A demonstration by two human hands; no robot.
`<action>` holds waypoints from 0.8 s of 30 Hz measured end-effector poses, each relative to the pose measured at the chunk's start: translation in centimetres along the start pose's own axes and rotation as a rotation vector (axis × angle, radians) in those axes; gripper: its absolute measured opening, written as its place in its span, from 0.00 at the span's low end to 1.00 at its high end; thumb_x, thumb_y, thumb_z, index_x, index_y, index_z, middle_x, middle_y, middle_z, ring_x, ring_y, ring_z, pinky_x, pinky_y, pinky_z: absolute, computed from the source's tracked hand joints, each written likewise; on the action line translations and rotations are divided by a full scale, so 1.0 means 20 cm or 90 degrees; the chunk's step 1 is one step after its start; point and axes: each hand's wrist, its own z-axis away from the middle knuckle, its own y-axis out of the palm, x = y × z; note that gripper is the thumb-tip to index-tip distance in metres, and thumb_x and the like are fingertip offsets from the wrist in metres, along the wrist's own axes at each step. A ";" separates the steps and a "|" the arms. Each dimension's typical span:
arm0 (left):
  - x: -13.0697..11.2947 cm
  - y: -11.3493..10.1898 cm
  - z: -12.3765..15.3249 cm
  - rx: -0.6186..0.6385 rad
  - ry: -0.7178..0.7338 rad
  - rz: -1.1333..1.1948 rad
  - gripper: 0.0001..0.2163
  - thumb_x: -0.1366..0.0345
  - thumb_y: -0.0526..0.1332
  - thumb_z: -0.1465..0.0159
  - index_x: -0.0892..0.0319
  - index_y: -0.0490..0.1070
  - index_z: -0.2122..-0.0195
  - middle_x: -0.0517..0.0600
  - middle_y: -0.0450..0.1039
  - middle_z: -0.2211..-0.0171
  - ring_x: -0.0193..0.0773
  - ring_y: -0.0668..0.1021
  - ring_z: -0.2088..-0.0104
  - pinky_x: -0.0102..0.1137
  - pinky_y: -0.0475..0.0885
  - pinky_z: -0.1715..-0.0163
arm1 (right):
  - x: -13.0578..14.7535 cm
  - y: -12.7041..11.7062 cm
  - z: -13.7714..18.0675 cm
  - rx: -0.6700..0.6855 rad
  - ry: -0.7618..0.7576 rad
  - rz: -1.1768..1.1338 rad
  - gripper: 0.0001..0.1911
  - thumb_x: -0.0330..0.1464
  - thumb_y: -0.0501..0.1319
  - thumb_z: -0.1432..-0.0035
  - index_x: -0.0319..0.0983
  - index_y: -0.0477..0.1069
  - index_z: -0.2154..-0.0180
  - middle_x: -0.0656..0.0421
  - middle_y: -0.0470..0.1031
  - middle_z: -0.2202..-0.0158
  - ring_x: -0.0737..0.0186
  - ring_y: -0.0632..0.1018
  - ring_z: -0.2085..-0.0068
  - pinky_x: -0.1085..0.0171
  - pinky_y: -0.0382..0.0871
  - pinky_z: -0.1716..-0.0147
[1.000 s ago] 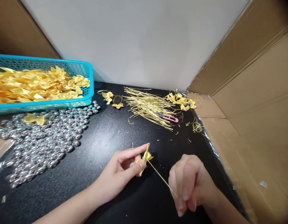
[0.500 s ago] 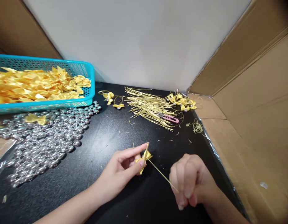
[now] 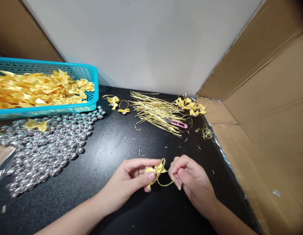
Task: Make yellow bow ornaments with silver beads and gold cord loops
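The right hand (image 3: 190,179) has closed in, its grip pinching the now-looped gold string (image 3: 163,185); the left hand (image 3: 128,179) grip clamps the yellow bow (image 3: 156,169).

Open tabletop (image 3: 117,140) ahead, beads (image 3: 43,153) left, wires (image 3: 156,112) beyond

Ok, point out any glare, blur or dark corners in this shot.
Head view: bright glints on the silver beads, a soft sheen on the black table; the left hand pinching the yellow bow and the right hand on its gold cord are sharp; the top right corner darkens.
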 end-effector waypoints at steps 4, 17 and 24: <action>-0.01 0.01 0.00 0.003 0.008 -0.001 0.10 0.59 0.69 0.43 0.52 0.82 0.61 0.47 0.77 0.74 0.27 0.72 0.77 0.21 0.70 0.76 | 0.01 0.00 0.00 -0.009 -0.056 -0.018 0.06 0.35 0.59 0.36 0.42 0.73 0.65 0.64 0.62 0.75 0.69 0.64 0.73 0.65 0.55 0.72; 0.04 -0.03 0.03 0.024 0.059 -0.100 0.12 0.61 0.69 0.43 0.51 0.78 0.57 0.47 0.75 0.67 0.32 0.72 0.71 0.25 0.69 0.70 | 0.01 0.00 0.02 0.014 -0.061 -0.050 0.07 0.37 0.58 0.35 0.42 0.72 0.65 0.66 0.59 0.77 0.69 0.62 0.76 0.64 0.54 0.73; 0.00 0.02 0.03 -0.058 0.030 -0.198 0.10 0.57 0.64 0.39 0.56 0.79 0.62 0.48 0.76 0.72 0.34 0.73 0.71 0.26 0.67 0.70 | 0.00 -0.02 0.04 -0.005 -0.165 0.155 0.07 0.32 0.58 0.35 0.45 0.75 0.60 0.64 0.62 0.79 0.67 0.65 0.76 0.62 0.59 0.72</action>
